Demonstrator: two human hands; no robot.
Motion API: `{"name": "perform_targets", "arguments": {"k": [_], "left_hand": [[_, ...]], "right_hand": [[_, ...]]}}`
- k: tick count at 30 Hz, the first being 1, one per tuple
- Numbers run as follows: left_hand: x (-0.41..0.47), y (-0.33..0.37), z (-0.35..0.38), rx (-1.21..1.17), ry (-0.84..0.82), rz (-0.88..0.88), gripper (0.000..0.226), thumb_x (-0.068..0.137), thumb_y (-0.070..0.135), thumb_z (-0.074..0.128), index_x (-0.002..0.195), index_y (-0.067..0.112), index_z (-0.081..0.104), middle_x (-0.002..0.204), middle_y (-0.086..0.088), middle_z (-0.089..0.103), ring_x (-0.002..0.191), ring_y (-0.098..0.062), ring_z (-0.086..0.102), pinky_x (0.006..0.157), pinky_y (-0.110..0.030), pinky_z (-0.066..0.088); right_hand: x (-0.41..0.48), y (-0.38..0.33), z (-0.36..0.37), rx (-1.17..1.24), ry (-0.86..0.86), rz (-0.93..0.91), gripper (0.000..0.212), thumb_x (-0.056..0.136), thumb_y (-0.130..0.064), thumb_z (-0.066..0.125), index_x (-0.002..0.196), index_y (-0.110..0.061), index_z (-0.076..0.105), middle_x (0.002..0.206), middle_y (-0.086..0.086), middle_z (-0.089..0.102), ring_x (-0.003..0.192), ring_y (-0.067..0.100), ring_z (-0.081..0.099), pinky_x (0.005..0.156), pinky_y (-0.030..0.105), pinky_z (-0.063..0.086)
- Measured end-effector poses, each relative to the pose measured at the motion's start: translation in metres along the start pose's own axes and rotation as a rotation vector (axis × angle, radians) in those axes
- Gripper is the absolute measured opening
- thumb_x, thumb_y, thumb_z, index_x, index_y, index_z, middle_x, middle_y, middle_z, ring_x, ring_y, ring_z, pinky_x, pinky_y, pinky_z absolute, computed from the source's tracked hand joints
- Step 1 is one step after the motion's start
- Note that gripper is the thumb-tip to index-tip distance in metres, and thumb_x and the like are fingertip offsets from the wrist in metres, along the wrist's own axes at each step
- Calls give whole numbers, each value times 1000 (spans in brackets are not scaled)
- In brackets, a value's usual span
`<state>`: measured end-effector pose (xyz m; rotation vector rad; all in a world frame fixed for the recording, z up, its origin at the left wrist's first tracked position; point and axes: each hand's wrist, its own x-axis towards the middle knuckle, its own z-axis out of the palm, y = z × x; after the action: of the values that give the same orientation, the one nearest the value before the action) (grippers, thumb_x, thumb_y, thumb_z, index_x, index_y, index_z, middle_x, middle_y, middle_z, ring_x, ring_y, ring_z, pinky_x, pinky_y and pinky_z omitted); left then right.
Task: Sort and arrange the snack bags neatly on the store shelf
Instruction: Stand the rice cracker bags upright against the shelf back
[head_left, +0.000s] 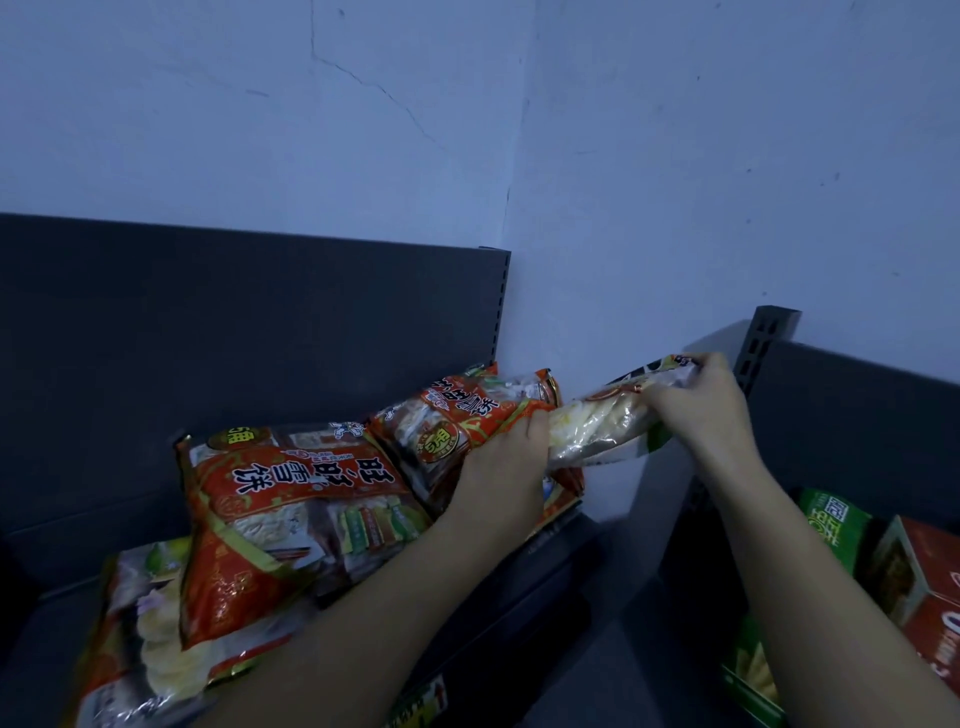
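A pale snack bag with green edges (597, 423) hangs in the air above the right end of the dark shelf (545, 566). My left hand (501, 467) grips its lower end and my right hand (698, 397) grips its upper end. Under my left hand lies a red snack bag (457, 415), tilted against the back panel. A larger red snack bag (291, 504) lies flat to its left. Beneath that one, at the lower left, a pale bag with green trim (140, 634) sticks out over the shelf's front.
The grey back panel (234, 322) rises behind the bags, ending at a slotted upright (500, 306). A second shelf unit (857, 415) stands at the right with a green box (831, 525) and a red box (924, 577). White walls meet in a corner behind.
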<state>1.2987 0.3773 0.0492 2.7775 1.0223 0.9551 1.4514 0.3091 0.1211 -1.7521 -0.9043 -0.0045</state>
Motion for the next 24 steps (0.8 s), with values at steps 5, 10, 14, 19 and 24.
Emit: {"name": "perform_targets", "arguments": {"k": [5, 10, 14, 19, 24], "left_hand": [[6, -2, -22, 163, 68, 54, 67, 90, 4, 47, 147, 10, 13, 137, -5, 43, 105, -23, 55, 65, -27, 32], [-4, -21, -62, 304, 147, 21, 67, 77, 9, 69, 138, 5, 40, 135, -7, 52, 113, -20, 57, 76, -28, 50], [-37, -62, -70, 531, 31, -129, 85, 25, 0, 88, 107, -5, 67, 99, -20, 70, 84, -34, 70, 61, -36, 57], [-96, -90, -61, 538, -163, -321, 87, 56, 9, 83, 131, -13, 44, 131, -32, 49, 116, -43, 55, 92, -45, 52], [-120, -124, -70, 297, -250, -308, 72, 95, 55, 33, 150, 15, 11, 159, -2, 2, 146, -17, 1, 119, -32, 3]], "right_hand": [[-1, -16, -8, 67, 44, -72, 35, 82, -7, 56, 114, -14, 44, 80, -11, 45, 68, -3, 42, 53, 19, 34], [0, -35, 18, 274, -1, -98, 41, 78, -2, 55, 115, -16, 44, 87, -9, 50, 75, 6, 50, 65, 27, 45], [-17, -29, 74, 459, -304, 22, 42, 74, 6, 53, 106, -19, 45, 93, 6, 55, 77, 20, 55, 66, 36, 47], [-53, -5, 147, 509, -588, 36, 36, 85, 3, 54, 102, -29, 52, 106, 6, 57, 93, 20, 58, 69, 29, 49], [-71, 18, 198, 476, -549, 340, 51, 91, -16, 58, 135, -15, 33, 123, 9, 47, 101, 22, 53, 77, 33, 47]]}}
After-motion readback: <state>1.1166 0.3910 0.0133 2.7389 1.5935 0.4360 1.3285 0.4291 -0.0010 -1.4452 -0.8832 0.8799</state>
